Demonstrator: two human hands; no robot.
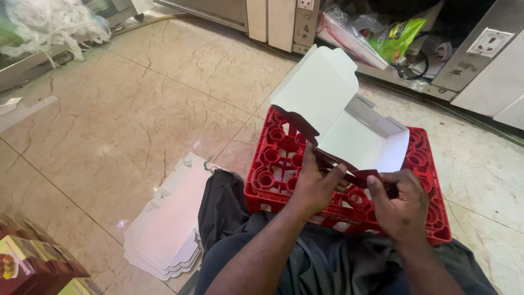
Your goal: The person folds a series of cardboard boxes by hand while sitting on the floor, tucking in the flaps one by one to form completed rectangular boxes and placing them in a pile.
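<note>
Both forearms come up from the bottom edge, over dark-trousered knees. Left hand (pixel 315 183) is curled shut, pinching a dark maroon side flap of the half-folded carton (pixel 344 123); thumb sits on top, fingers underneath, so the flap stays bent inward. Right hand (pixel 401 205) is clamped too, fingers closed around the near maroon edge of the same carton, near the corner where the flaps meet. Looks like the two grips work against each other to keep that corner square, judged only from the pose.

Carton rests on the upturned red crate (pixel 273 164), which serves as a raised work surface between the knees; the carton's base touches the crate top. White inside faces the camera, maroon outside shows only at the edges. Tall scalloped lid panel stands tilted away at the back left. Nothing inside it, just bare white board.

Crate shows round bottle sockets, all vacant as far as visible.

Stack of flat white blanks (pixel 166 229) lies on the marble floor (pixel 136 109) just beside the left knee, within easy reach of the left side. Finished colourful boxes (pixel 33 262) sit at the bottom left corner, apart from the blanks.

Far edge: crumpled white plastic (pixel 52 22) top left, a green bag (pixel 396 38) among clutter on a low shelf top right, contents too jumbled to tell.
</note>
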